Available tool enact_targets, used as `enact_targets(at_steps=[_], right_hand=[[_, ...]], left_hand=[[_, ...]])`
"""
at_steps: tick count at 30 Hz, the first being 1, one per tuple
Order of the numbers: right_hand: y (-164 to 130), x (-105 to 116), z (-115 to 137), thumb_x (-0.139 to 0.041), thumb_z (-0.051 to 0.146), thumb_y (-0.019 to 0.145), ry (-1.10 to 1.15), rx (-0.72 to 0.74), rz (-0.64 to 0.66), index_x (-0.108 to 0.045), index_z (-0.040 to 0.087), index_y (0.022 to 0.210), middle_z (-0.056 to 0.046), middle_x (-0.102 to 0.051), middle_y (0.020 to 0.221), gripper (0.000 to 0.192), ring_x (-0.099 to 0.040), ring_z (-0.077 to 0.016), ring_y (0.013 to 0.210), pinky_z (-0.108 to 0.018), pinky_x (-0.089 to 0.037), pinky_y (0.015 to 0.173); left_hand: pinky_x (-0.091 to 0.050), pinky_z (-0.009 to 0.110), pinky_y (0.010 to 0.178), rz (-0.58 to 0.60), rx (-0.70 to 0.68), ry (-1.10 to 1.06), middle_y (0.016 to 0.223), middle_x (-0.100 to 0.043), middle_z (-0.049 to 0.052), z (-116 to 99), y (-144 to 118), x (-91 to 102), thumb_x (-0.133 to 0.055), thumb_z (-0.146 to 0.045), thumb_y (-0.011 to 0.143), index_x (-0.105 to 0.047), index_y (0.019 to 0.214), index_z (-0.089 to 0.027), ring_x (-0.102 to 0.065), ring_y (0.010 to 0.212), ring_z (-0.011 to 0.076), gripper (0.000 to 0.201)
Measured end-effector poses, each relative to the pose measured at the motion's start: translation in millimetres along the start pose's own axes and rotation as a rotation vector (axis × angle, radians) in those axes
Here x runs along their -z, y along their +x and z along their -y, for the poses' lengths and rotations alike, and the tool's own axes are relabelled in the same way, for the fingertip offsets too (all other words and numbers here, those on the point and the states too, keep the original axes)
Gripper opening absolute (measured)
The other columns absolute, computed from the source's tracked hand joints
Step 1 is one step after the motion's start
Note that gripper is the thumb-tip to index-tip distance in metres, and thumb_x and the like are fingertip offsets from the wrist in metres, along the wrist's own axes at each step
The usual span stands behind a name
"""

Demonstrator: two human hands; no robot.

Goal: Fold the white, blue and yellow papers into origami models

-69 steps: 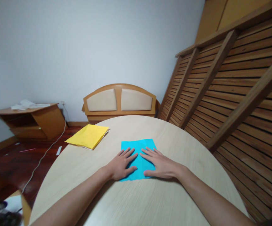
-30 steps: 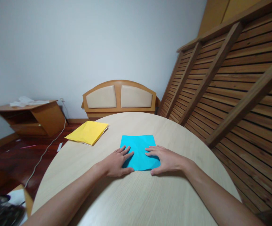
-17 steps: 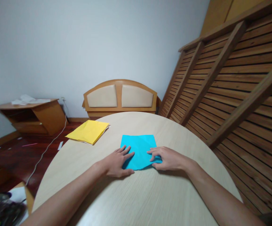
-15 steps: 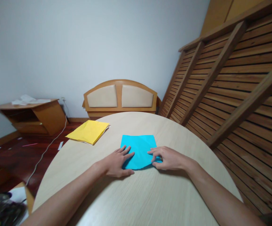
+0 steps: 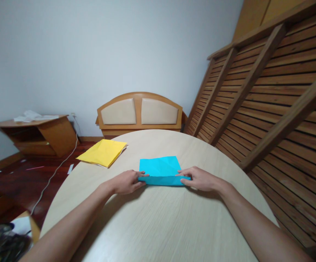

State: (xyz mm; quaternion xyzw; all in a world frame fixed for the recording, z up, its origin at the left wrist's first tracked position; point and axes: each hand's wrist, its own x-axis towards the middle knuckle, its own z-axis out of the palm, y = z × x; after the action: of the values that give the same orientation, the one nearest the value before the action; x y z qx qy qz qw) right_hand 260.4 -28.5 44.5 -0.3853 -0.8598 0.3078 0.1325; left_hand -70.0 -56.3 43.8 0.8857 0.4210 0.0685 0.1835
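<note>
A bright blue sheet of paper (image 5: 160,166) lies on the pale round table (image 5: 169,222) in front of me. Its near edge is turned up into a narrow strip that runs from one hand to the other. At the left end of that strip, my left hand (image 5: 127,182) pinches the paper between thumb and fingers. My right hand (image 5: 197,178) grips the strip's right end, thumb on the near side and fingertips resting on top. Light creases cross the upper part of the sheet.
A yellow paper stack (image 5: 103,153) with white edges sits at the table's left rim. Behind stands a wooden headboard (image 5: 138,111). Slatted wooden panels (image 5: 256,98) lean along the right. To the left are a low cabinet (image 5: 40,133) and a cable (image 5: 56,169) on the floor.
The near edge of the blue paper has been folded up and away from me. My left hand has shifted left, from lying flat on the sheet to pinching its left end.
</note>
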Motion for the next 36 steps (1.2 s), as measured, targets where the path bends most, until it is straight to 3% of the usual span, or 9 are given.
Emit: enact_targets(at_steps=[3, 5, 7, 10, 13, 20, 26, 36], right_hand=[[2.8, -0.9, -7.0, -0.049, 0.044, 0.092, -0.017, -0.020, -0.060, -0.063, 0.018, 0.078, -0.004, -0.066, 0.079, 0.032, -0.056, -0.0187, 0.070, -0.030, -0.042, 0.066], [4.8, -2.6, -13.4, -0.048, 0.048, 0.094, 0.033, -0.033, -0.114, -0.060, 0.018, 0.082, -0.002, -0.061, 0.077, 0.035, -0.052, -0.0171, 0.069, -0.028, -0.039, 0.063], [6.5, -4.8, -18.9, -0.047, 0.051, 0.095, 0.101, -0.040, -0.157, -0.058, 0.018, 0.089, -0.001, -0.057, 0.077, 0.035, -0.049, -0.0158, 0.068, -0.027, -0.037, 0.062], [8.4, -8.0, -23.6, -0.045, 0.052, 0.096, 0.189, -0.029, -0.199, -0.055, 0.018, 0.097, 0.001, -0.054, 0.077, 0.035, -0.047, -0.0152, 0.068, -0.026, -0.037, 0.062], [11.2, -11.3, -25.9, -0.044, 0.052, 0.096, 0.204, -0.032, -0.250, -0.052, 0.019, 0.092, 0.001, -0.053, 0.077, 0.034, -0.047, -0.0155, 0.069, -0.027, -0.038, 0.063], [20.5, -18.3, -34.2, -0.044, 0.053, 0.095, 0.132, -0.069, -0.356, -0.043, 0.023, 0.080, 0.003, -0.047, 0.067, 0.034, -0.046, -0.0160, 0.063, -0.027, -0.035, 0.059], [25.7, -23.2, -38.0, -0.044, 0.052, 0.095, 0.177, -0.069, -0.391, -0.049, 0.021, 0.086, 0.000, -0.060, 0.073, 0.032, -0.055, -0.0183, 0.067, -0.029, -0.039, 0.061], [31.6, -33.0, -37.2, -0.045, 0.039, 0.097, -0.067, -0.166, -0.495, -0.057, 0.020, 0.096, -0.006, -0.070, 0.083, 0.023, -0.064, -0.0217, 0.079, -0.030, -0.042, 0.068]], left_hand=[[-0.046, 0.029, 0.074, -0.050, 0.049, -0.095, 0.091, -0.073, 0.005, 6.7, 0.8, -1.9, -0.044, -0.047, 0.095, -0.069, 0.094, -0.021, -0.063, 0.075, 0.0192, 0.036], [-0.039, 0.026, 0.062, -0.062, 0.063, -0.126, 0.069, -0.062, 0.001, 12.3, 2.4, -3.6, -0.043, -0.048, 0.095, -0.064, 0.078, -0.019, -0.051, 0.060, 0.0147, 0.040], [-0.032, 0.026, 0.057, -0.098, 0.084, -0.131, 0.061, -0.051, -0.001, 17.8, 4.7, -5.3, -0.042, -0.048, 0.095, -0.056, 0.067, -0.018, -0.042, 0.056, 0.0126, 0.043], [-0.028, 0.026, 0.056, -0.149, 0.124, -0.142, 0.060, -0.044, -0.002, 24.1, 8.6, -8.6, -0.039, -0.049, 0.095, -0.048, 0.063, -0.018, -0.037, 0.056, 0.0124, 0.045], [-0.027, 0.027, 0.055, -0.210, 0.175, -0.147, 0.059, -0.042, -0.002, 25.9, 12.9, -13.1, -0.038, -0.050, 0.094, -0.045, 0.062, -0.019, -0.035, 0.055, 0.0127, 0.046], [-0.029, 0.027, 0.058, -0.360, 0.251, -0.093, 0.064, -0.054, 0.001, 18.8, 22.3, -21.8, -0.037, -0.048, 0.097, -0.054, 0.073, -0.019, -0.046, 0.060, 0.0158, 0.041], [-0.032, 0.028, 0.061, -0.451, 0.325, -0.037, 0.070, -0.061, 0.004, 12.8, 28.0, -29.0, -0.036, -0.042, 0.099, -0.057, 0.082, -0.019, -0.055, 0.065, 0.0189, 0.036], [-0.040, 0.029, 0.067, -0.420, 0.467, 0.040, 0.091, -0.073, 0.011, 3.7, 32.1, -35.6, -0.038, -0.034, 0.101, -0.061, 0.111, -0.018, -0.067, 0.082, 0.0242, 0.030]])
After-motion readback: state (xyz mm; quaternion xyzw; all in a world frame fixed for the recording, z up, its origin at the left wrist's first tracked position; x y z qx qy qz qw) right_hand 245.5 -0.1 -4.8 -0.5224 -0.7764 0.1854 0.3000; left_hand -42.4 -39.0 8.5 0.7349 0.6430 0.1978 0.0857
